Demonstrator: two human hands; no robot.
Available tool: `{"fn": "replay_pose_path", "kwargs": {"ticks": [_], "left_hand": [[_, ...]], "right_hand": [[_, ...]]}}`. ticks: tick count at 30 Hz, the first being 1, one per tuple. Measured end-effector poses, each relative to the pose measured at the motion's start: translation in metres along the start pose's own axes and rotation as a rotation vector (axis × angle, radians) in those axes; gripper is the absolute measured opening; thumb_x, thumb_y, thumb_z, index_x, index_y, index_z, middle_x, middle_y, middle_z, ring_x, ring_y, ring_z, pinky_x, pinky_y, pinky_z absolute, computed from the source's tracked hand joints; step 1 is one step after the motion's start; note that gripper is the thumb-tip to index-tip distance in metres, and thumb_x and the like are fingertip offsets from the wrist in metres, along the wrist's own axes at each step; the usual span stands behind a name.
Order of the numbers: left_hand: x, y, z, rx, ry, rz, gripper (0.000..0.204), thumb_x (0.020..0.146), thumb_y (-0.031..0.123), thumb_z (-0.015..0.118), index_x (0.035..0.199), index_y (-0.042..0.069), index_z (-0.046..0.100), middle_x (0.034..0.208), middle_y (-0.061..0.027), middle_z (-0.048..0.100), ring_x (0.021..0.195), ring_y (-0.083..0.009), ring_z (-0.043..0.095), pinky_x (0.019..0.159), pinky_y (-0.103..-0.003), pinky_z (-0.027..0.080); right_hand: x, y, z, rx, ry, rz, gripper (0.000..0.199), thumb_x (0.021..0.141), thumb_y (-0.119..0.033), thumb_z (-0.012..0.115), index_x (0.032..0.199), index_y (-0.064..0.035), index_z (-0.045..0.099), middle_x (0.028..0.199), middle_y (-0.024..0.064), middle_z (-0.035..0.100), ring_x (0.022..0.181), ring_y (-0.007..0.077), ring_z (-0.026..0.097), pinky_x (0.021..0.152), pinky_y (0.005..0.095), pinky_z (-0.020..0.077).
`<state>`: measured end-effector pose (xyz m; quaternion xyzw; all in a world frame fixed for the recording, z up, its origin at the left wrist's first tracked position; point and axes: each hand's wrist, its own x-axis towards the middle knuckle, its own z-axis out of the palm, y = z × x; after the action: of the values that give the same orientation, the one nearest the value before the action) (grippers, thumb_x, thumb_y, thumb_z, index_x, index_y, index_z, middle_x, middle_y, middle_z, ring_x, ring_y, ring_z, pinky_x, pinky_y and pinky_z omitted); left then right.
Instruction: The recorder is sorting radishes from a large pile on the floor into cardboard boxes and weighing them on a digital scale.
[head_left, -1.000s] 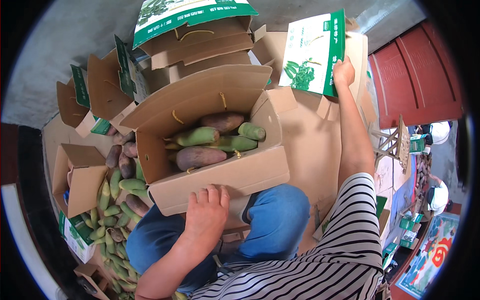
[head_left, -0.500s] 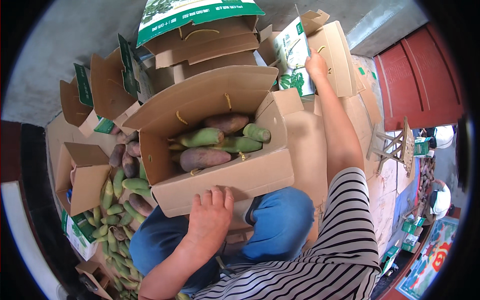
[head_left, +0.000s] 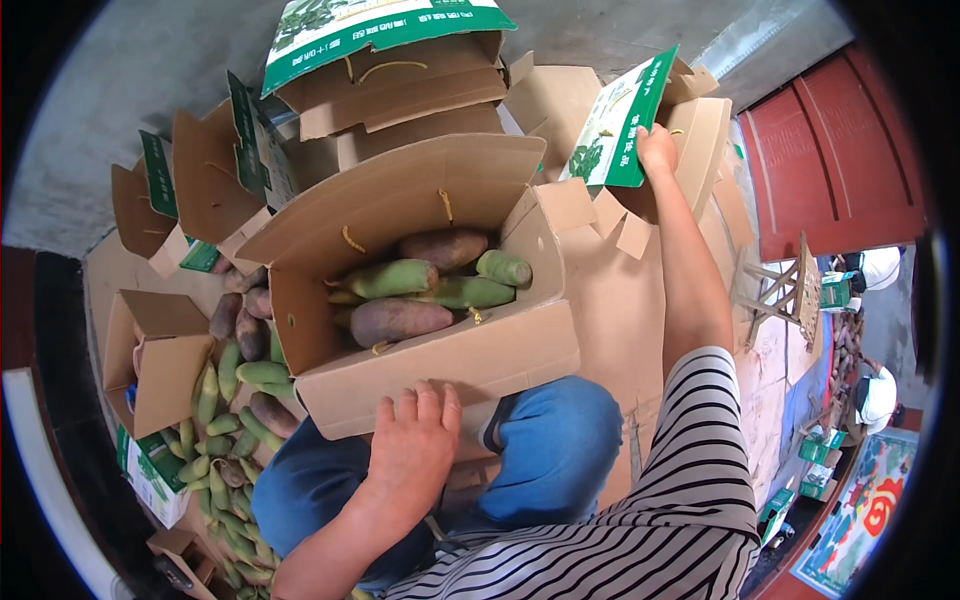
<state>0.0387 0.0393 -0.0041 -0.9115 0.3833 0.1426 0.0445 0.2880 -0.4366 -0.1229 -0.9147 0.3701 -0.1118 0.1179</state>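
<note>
Right hand [head_left: 657, 150] is pinching the green-and-white carton [head_left: 622, 112] by its panel edge, upper right of the frame; left [head_left: 415, 440] lies flat, fingers slightly spread, on the front flap of the radish box [head_left: 440, 372], centre. I'd go easy, cardboard creases.

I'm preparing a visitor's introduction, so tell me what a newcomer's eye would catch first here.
Probably the open cardboard box at the centre, with green and purple vegetables inside. Next, the right hand gripping a green-and-white printed flap at upper right, while the left hand rests on the box's near flap. A heap of similar vegetables lies to the left.
</note>
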Motion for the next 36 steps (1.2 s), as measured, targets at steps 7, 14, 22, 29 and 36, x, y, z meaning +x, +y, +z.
{"fn": "replay_pose_path", "kwargs": {"ticks": [7,14,22,29,36], "left_hand": [[0.006,0.0,0.002,-0.02,0.011,0.002,0.062,0.075,0.03,0.073,0.127,0.002,0.052,0.12,-0.0205,0.056,0.107,-0.0312,0.057,0.092,-0.043,0.044],[-0.002,0.0,0.001,0.002,-0.002,-0.044,0.063,0.075,0.03,0.072,0.127,0.002,0.052,0.12,-0.0195,0.056,0.107,-0.0307,0.056,0.092,-0.042,0.044],[-0.002,-0.009,-0.005,-0.017,0.047,-0.152,0.061,0.076,0.028,0.071,0.127,0.002,0.05,0.114,-0.0171,0.057,0.1,-0.0281,0.057,0.086,-0.04,0.046],[-0.008,-0.04,-0.015,0.005,0.151,-0.289,0.048,0.077,0.026,0.072,0.115,0.003,0.054,0.101,-0.0113,0.058,0.095,-0.0251,0.06,0.078,-0.035,0.048],[-0.015,-0.063,-0.021,-0.083,0.302,-0.328,0.03,0.082,0.022,0.069,0.098,0.003,0.054,0.092,-0.0137,0.059,0.089,-0.0293,0.063,0.073,-0.039,0.052]], "right_hand": [[0.004,-0.029,0.015,0.016,-0.158,-0.14,0.033,0.089,-0.036,0.059,0.112,-0.0124,0.063,0.109,0.0151,0.067,0.104,0.0329,0.063,0.088,0.0443,0.0488],[-0.048,-0.015,0.016,-0.009,-0.191,-0.255,0.041,0.08,-0.023,0.062,0.113,-0.0004,0.055,0.106,0.0267,0.064,0.102,0.0395,0.062,0.089,0.0461,0.0479],[-0.076,0.011,-0.038,0.096,-0.008,-0.462,0.053,0.086,-0.026,0.061,0.131,0.0013,0.049,0.117,0.0265,0.061,0.108,0.0364,0.06,0.092,0.0418,0.0467],[-0.29,-0.077,-0.174,0.633,-0.553,-0.724,0.035,0.09,-0.015,0.061,0.121,0.0009,0.059,0.106,0.0122,0.067,0.103,0.0213,0.062,0.089,0.0305,0.0478],[-0.335,-0.072,-0.145,0.013,-0.655,-1.171,0.052,0.082,-0.026,0.068,0.128,-0.0059,0.053,0.128,0.0164,0.055,0.118,0.0329,0.051,0.101,0.0396,0.0403]]}}
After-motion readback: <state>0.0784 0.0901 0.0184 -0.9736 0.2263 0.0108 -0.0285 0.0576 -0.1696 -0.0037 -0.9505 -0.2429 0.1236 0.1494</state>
